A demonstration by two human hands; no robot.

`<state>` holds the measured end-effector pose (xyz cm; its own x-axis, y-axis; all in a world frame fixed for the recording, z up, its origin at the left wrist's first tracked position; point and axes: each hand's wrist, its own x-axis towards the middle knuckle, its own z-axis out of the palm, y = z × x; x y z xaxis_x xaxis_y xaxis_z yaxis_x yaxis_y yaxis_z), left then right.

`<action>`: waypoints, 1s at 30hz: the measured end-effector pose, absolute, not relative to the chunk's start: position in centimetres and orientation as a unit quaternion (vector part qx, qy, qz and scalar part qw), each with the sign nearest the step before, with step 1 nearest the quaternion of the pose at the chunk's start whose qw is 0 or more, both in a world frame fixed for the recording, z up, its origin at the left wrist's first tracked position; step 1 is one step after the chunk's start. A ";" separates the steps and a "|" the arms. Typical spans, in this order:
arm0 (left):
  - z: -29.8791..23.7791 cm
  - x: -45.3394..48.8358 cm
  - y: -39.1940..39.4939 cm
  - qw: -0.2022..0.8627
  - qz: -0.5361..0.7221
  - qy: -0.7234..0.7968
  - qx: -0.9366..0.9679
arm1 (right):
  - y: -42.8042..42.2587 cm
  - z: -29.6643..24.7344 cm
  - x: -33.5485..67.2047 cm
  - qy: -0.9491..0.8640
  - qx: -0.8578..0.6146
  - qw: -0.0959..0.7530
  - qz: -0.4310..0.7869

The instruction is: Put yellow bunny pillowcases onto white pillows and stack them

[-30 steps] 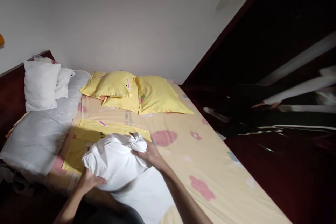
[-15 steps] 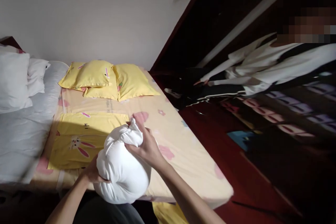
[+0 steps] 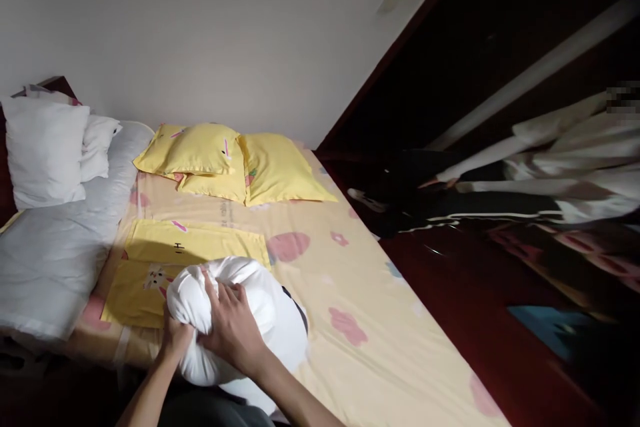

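A bunched-up white pillow [image 3: 260, 300] is between my hands at the near edge of the bed, its far end folded over and a dark strip showing along its right side. My left hand [image 3: 176, 339] grips the pillow's left side, fingers partly hidden behind the cloth. Across the top, my right hand [image 3: 234, 328] presses and clutches the folded fabric with bent fingers. Just beyond, yellow pillowcases [image 3: 200, 239] with rabbit prints lie flat on the patterned bedsheet [image 3: 320, 280], partly covered by the pillow.
Yellow pillows [image 3: 280, 170] rest against the wall side of the bed. On the left are a grey-white mattress or quilt [image 3: 45, 273] and white pillows [image 3: 50, 153]. Another person [image 3: 560, 167] stands at the right, beyond the bed's edge. A blue item [image 3: 547, 330] is on the dark red floor.
My right hand has moved from the pillow's twisted corner down and left onto its folded top. The pillow has turned and spread to the right. The view has shifted, moving the person rightward.
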<state>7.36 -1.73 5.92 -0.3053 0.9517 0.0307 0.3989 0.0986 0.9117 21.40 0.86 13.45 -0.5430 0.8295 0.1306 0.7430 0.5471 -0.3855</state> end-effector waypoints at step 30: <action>7.3 -0.3 -1.7 0.347 0.283 0.668 0.594 | 0.6 9.8 17.1 -0.882 -0.405 0.120 0.211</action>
<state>-0.26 -1.70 7.29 -0.0540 0.9903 -0.1283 0.5967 0.1350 0.7910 17.10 0.61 9.78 -0.6436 0.7642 0.0416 0.6629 0.5838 -0.4687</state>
